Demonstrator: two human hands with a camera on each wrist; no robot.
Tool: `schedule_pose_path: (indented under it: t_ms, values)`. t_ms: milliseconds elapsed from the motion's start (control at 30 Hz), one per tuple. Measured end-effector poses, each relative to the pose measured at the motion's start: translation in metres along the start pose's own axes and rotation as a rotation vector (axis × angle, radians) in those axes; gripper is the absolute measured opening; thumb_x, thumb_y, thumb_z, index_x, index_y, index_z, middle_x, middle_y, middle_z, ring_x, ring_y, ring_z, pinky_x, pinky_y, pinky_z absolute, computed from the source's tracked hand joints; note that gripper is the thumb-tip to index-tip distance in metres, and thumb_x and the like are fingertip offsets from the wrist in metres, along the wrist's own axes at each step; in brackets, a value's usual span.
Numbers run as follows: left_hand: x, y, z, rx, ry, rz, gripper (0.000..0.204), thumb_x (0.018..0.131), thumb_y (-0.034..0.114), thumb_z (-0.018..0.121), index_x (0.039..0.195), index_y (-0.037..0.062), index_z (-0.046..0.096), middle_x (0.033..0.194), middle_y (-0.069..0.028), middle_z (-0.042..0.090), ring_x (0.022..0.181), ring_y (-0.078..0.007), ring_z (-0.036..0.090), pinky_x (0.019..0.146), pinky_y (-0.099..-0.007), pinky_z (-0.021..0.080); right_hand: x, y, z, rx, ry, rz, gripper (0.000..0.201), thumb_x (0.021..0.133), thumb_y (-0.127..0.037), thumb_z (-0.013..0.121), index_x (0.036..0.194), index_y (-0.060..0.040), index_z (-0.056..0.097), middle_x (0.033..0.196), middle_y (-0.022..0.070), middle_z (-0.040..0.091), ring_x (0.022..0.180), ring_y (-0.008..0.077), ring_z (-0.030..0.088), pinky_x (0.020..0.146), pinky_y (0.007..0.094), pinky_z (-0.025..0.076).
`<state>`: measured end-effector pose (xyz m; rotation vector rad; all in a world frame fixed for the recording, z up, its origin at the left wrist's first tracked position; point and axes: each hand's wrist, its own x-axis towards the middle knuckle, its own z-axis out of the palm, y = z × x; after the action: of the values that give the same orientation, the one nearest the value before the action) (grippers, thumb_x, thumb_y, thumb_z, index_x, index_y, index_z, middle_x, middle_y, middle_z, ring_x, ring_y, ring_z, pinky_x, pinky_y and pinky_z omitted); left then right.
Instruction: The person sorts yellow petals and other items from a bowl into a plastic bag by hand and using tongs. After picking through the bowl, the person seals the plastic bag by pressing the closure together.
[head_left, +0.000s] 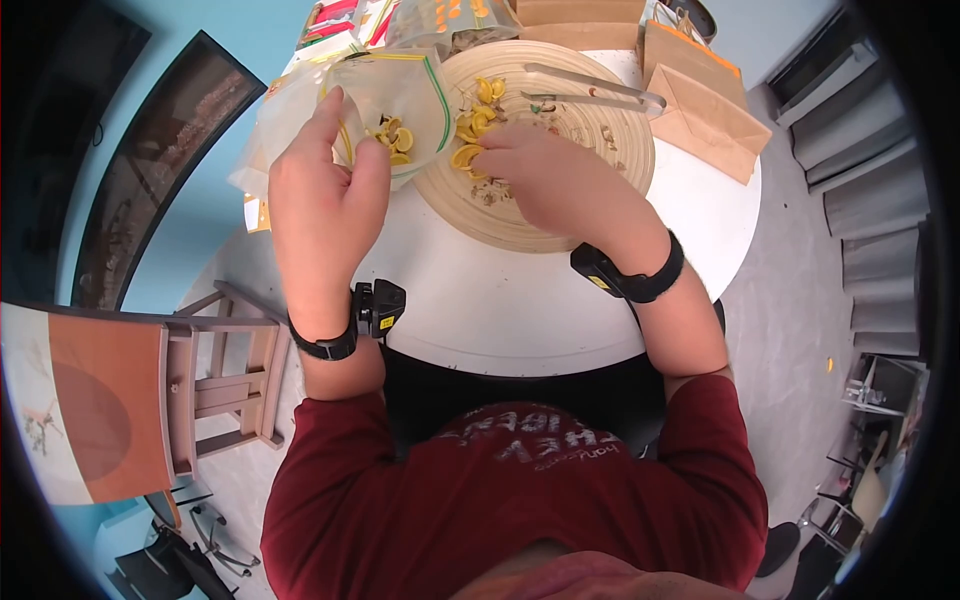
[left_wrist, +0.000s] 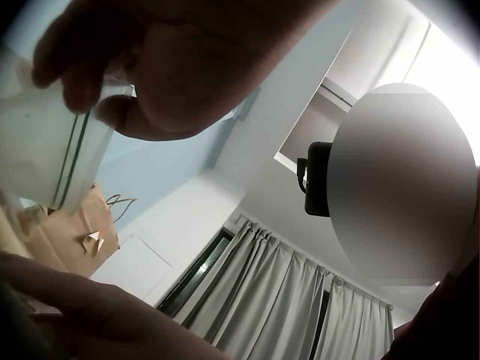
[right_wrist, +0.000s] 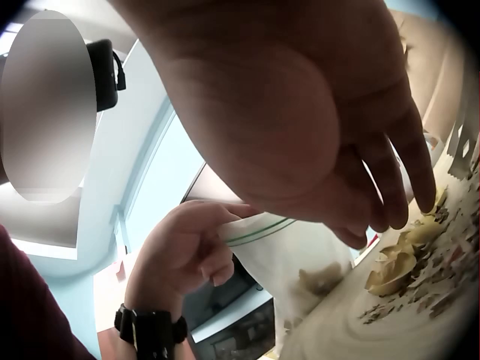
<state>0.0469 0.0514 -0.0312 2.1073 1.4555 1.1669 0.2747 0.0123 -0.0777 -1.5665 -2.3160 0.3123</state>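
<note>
My left hand (head_left: 325, 210) pinches the edge of a translucent zip bag (head_left: 412, 88) with a green seal line, its mouth spread toward the tray. Inside the bag lie several curved yellow pieces (head_left: 398, 142). Over the left part of a round wooden tray (head_left: 632, 165), my right hand (head_left: 565, 185) reaches down, its fingertips right at a row of similar yellow pieces (head_left: 466, 156). In the right wrist view that hand (right_wrist: 300, 112) has fairly straight, slightly spread fingers above the yellow pieces (right_wrist: 392, 274); its thumb is hidden. Small brown and pinkish flakes (head_left: 490, 190) are scattered on the tray.
Metal tongs (head_left: 654, 103) lie across the tray's far right. Brown paper bags (head_left: 712, 125) stand on the white table (head_left: 480, 300) beyond it. Another filled clear bag (head_left: 450, 22) sits at the back. A wooden chair (head_left: 225, 385) is on the left.
</note>
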Motion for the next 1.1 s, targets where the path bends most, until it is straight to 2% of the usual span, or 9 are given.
schedule_pose_path:
  t_ms: [133,333,433,600,733,833,933,1033,1100]
  values:
    - [-0.001,0.001,0.000,-0.036,0.003,-0.013,0.055,0.088,0.015,0.062,0.136,-0.0124,0.063,0.056,-0.0150,0.061,0.047,-0.0166,0.059,0.055,-0.0325,0.049,0.000,0.009,0.023,-0.001,0.146,-0.223,0.040,0.087,0.008,0.057,0.123,-0.0055,0.069,0.133,0.0114,0.066,0.127,0.0331,0.060,0.104,0.0416,0.052]
    - [-0.002,0.001,0.002,-0.052,-0.013,0.001,0.055,0.088,0.014,0.062,0.136,-0.0130,0.062,0.060,-0.0171,0.063,0.049,-0.0175,0.060,0.056,-0.0332,0.050,-0.002,-0.002,0.002,-0.071,-0.044,-0.038,0.031,0.087,0.005,0.060,0.113,-0.0065,0.070,0.113,0.0109,0.071,0.115,0.0327,0.065,0.096,0.0424,0.054]
    - [-0.001,0.001,0.003,-0.044,-0.029,0.003,0.055,0.088,0.014,0.063,0.136,-0.0133,0.062,0.064,-0.0184,0.065,0.051,-0.0186,0.061,0.057,-0.0335,0.050,-0.003,0.007,0.011,-0.099,0.079,-0.082,0.024,0.087,0.002,0.062,0.107,-0.0068,0.071,0.103,0.0101,0.071,0.106,0.0327,0.068,0.091,0.0430,0.055]
    - [-0.001,0.000,0.005,-0.035,-0.035,0.094,0.053,0.088,0.013,0.064,0.134,-0.0140,0.062,0.073,-0.0230,0.068,0.053,-0.0243,0.064,0.059,-0.0363,0.052,0.001,0.008,0.012,-0.142,-0.017,-0.003,0.016,0.088,-0.007,0.065,0.101,-0.0083,0.073,0.098,0.0099,0.071,0.100,0.0325,0.070,0.084,0.0441,0.056]
    - [-0.002,0.004,0.005,-0.028,-0.072,0.082,0.052,0.089,0.012,0.064,0.134,-0.0142,0.062,0.078,-0.0253,0.069,0.055,-0.0274,0.065,0.061,-0.0379,0.053,0.004,0.009,0.009,-0.183,-0.052,0.031,0.013,0.088,-0.010,0.066,0.097,-0.0085,0.075,0.094,0.0111,0.072,0.096,0.0326,0.071,0.081,0.0454,0.057]
    - [-0.002,0.003,0.005,-0.036,-0.101,0.074,0.052,0.089,0.012,0.063,0.134,-0.0141,0.061,0.079,-0.0260,0.069,0.056,-0.0289,0.066,0.061,-0.0384,0.054,0.004,0.008,-0.004,-0.137,-0.034,0.154,0.012,0.088,-0.010,0.067,0.096,-0.0070,0.076,0.093,0.0134,0.072,0.090,0.0340,0.070,0.081,0.0436,0.057]
    - [-0.002,0.003,0.005,-0.049,-0.112,0.099,0.051,0.089,0.012,0.064,0.133,-0.0140,0.062,0.081,-0.0270,0.069,0.058,-0.0314,0.067,0.063,-0.0394,0.054,0.003,0.015,-0.011,0.070,0.465,-0.021,0.009,0.092,-0.004,0.069,0.101,-0.0046,0.073,0.091,0.0098,0.074,0.080,0.0253,0.071,0.074,0.0346,0.057]
    - [-0.003,0.002,0.004,-0.036,-0.125,0.133,0.050,0.088,0.012,0.064,0.132,-0.0138,0.062,0.083,-0.0277,0.070,0.063,-0.0345,0.068,0.066,-0.0411,0.055,0.001,0.002,-0.023,0.460,0.905,0.136,0.011,0.097,0.002,0.068,0.106,-0.0022,0.069,0.096,0.0073,0.075,0.073,0.0128,0.068,0.068,0.0250,0.055]
    - [-0.002,0.000,0.004,-0.013,-0.116,0.183,0.050,0.088,0.012,0.064,0.131,-0.0136,0.063,0.085,-0.0278,0.070,0.066,-0.0359,0.069,0.068,-0.0421,0.056,0.002,-0.006,-0.029,0.699,1.135,-0.093,0.015,0.096,0.000,0.070,0.111,-0.0033,0.068,0.090,0.0039,0.072,0.073,0.0073,0.066,0.066,0.0239,0.054]
